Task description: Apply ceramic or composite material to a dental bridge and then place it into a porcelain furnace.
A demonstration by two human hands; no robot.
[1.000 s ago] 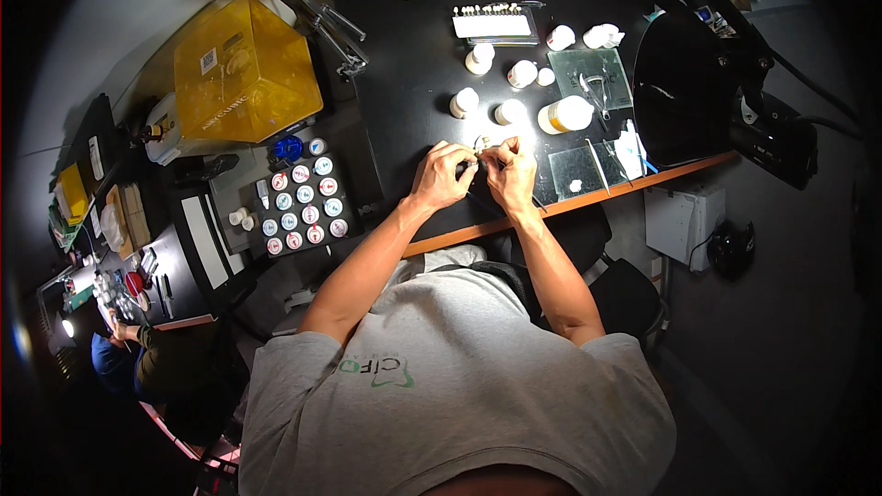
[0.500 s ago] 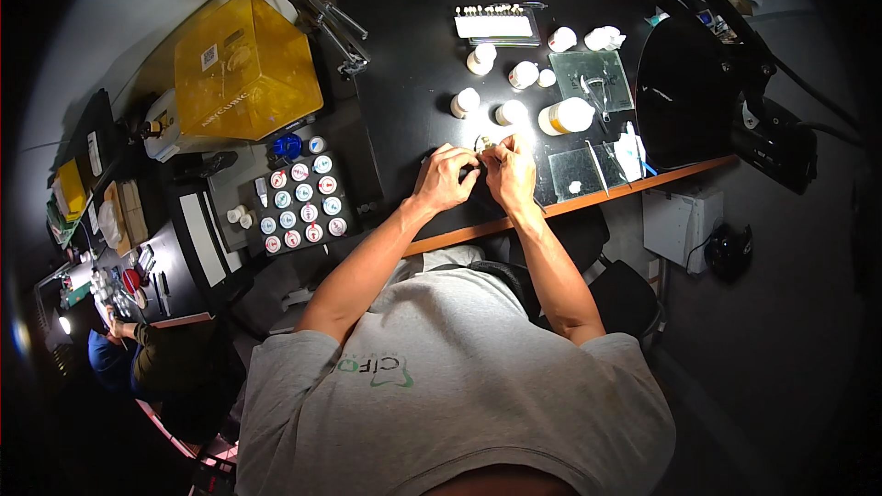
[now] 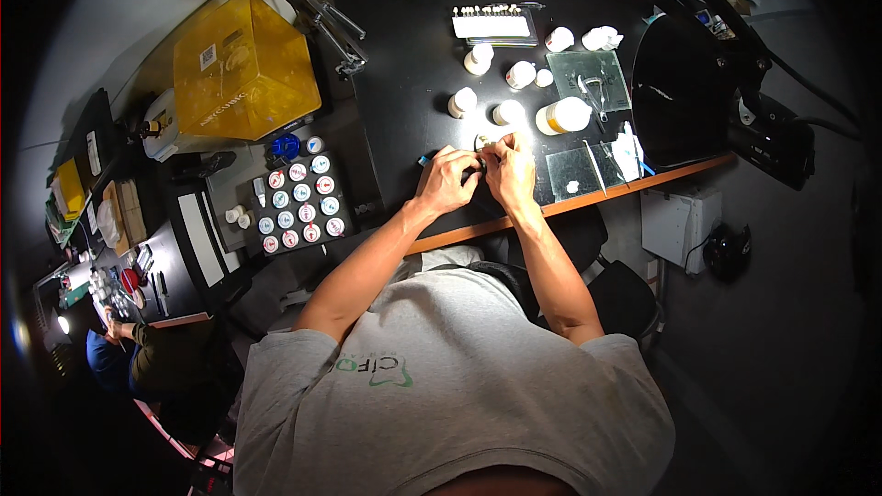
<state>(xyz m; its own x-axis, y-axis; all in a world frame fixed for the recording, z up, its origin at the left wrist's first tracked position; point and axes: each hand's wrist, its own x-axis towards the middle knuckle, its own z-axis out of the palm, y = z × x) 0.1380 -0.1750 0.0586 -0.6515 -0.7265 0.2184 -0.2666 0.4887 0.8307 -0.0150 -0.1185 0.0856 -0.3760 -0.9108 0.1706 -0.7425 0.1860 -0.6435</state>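
Observation:
My left hand [image 3: 447, 180] and my right hand [image 3: 511, 170] meet over the near part of the black desk [image 3: 404, 96]. The fingers of both are closed, their tips almost touching. A small pale piece [image 3: 482, 140] shows at the right fingertips; its kind is too small to tell. Beside the left knuckles a small blue end [image 3: 424, 162] sticks out. What the left fingers grip is hidden. Just beyond the hands stand a white jar [image 3: 507, 112] and a white bottle [image 3: 462, 103].
A larger white bottle with an orange band [image 3: 563, 117] stands to the right. Glass plates [image 3: 570, 174] lie near the wooden edge [image 3: 634, 186], with tweezers [image 3: 597, 168] there. At the left is a rack of round-lidded jars [image 3: 303, 193]. A black lamp [image 3: 680, 92] stands right.
The blue end beside my left hand shows more plainly now. Both hands stay in nearly the same place, with only slight finger movement.

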